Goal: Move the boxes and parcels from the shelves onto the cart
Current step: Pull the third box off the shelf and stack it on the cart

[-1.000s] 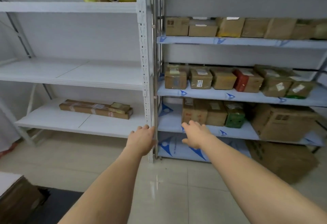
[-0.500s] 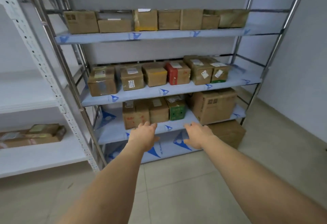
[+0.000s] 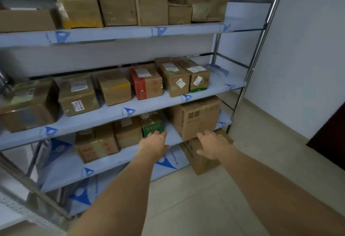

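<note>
- A person's left hand (image 3: 155,145) reaches toward the metal shelving (image 3: 141,106), palm down, fingers straight and slightly spread, holding nothing; its fingertips lie just before a green box (image 3: 152,126) on the third shelf.
- The right hand (image 3: 211,145) is stretched out level with it, fingers loosely extended and empty, hovering in front of the lower corner of a large cardboard box (image 3: 194,117) on the same shelf. Whether it touches the box cannot be told.
- Both forearms are bare and run straight out from the bottom of the view.
- Beneath the right hand, another carton (image 3: 202,161) stands on the tiled floor (image 3: 196,204).
- Left of the green box sit plain brown parcels (image 3: 97,142); one bears red print too blurred to read.
- The shelf above holds a row of parcels with white shipping labels, among them a red-sided box (image 3: 145,82); the label text is illegible.
- The top shelf carries more brown boxes (image 3: 117,10).
- Shelf boards wear blue-and-white protective film with a triangular logo (image 3: 128,111).
</note>
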